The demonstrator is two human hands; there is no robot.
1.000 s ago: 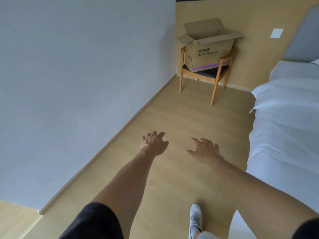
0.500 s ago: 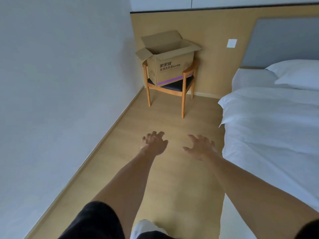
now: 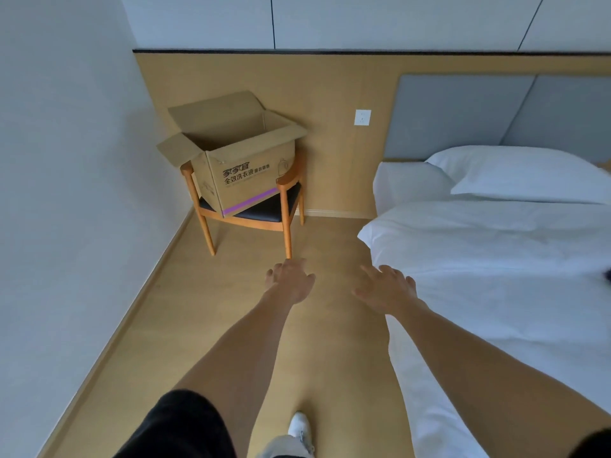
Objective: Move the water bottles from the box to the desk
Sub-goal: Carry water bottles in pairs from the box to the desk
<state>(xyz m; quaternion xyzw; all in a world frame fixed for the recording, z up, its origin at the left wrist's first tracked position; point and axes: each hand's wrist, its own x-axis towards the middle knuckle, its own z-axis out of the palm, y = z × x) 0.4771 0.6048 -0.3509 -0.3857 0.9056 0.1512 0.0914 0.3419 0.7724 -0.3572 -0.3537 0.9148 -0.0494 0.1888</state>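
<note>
The left hand (image 3: 290,281) reaches forward at the middle of the frame, fingers spread and relaxed, holding nothing; just right of it the right hand (image 3: 385,290) does the same, palm down, empty, its outer edge over the near corner of the bed.

Going left to right: a plain wall fills the left of the frame. At upper left of centre a wooden chair (image 3: 287,206) with a dark seat stands in the corner, and on the seat sits the cardboard box (image 3: 243,173), flaps open, printed text and a purple stripe on its front. Its inside is only partly visible from here and no water bottles can be seen, so whether any lie within cannot be told. A wall socket (image 3: 362,117) is on the wood panel to the right of the box. The bed (image 3: 496,259) with white sheets and a pillow (image 3: 515,173) takes up the right side. A white shoe (image 3: 299,424) shows at the bottom edge.

Compared with a second ago the box is larger and sits lower and further left in the frame, and the bed has swung more fully into view: the person has walked closer, both arms kept outstretched. That suggests the approach is under way, with no bottle lifted yet. No worktop is in view.
</note>
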